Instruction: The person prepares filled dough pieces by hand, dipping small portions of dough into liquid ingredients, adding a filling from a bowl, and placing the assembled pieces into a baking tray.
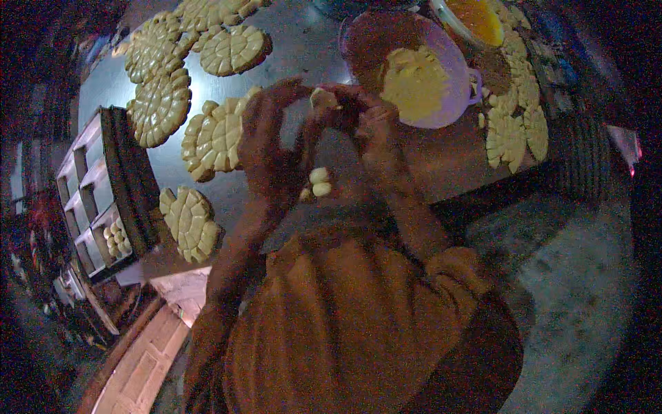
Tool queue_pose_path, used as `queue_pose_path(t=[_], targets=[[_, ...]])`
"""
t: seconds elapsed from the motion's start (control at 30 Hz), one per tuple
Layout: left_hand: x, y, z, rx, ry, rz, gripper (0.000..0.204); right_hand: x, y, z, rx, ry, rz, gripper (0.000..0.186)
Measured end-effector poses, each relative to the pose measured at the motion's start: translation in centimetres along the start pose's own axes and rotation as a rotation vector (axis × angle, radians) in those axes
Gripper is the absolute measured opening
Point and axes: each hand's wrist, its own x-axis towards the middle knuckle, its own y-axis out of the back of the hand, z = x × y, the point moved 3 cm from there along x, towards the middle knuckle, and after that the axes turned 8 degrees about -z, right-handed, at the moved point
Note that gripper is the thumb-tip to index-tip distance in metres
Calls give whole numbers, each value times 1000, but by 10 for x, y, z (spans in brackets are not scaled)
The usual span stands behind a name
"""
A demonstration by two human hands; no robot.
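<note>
My left hand (269, 131) and my right hand (372, 127) meet above the metal table (117, 76), their fingers curled round a small pale piece of dough (321, 100). Below them lie a few small white dough balls (321, 181). To the left of my hands is a scored, glossy dough round (212, 138), partly behind my left hand. Another segmented round (186, 219) lies lower left. Beside my right hand, a purple basin (454, 90) holds a pale yellow mass (414, 86).
Several dough rounds (158, 107) sit at the back left, more (510, 134) along the right. A bowl of orange liquid (479, 24) stands behind the basin. Stacked compartment trays (96, 193), one holding pale balls (117, 240), are at the left edge. A dark ridged stack (579, 159) stands at right.
</note>
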Motion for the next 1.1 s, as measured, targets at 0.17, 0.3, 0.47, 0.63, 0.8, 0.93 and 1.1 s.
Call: queue_pose_path(t=[0.17,0.3,0.47,0.63,0.8,0.93,1.1], targets=[[-6,-33,47,179,-493,-69,28,-65,-20,10,-119,-4,-200,30],[-15,-52,27,-262,-357,-294,32,-73,0,18,-287,45,-102,31],[14,-66,28,-738,25,-426,51,-61,38,-32,-482,138,60,32],[1,-44,-28,-582,311,-435,34,2,164,-140,-810,290,339,33],[-20,5,-64,-557,570,-154,25,61,303,-235,-1267,-3,438,35],[-52,26,-112,-511,609,-21,25,105,364,-251,-1444,-276,331,36],[-66,31,-114,-490,606,-22,25,135,383,-240,-1422,-456,282,35]])
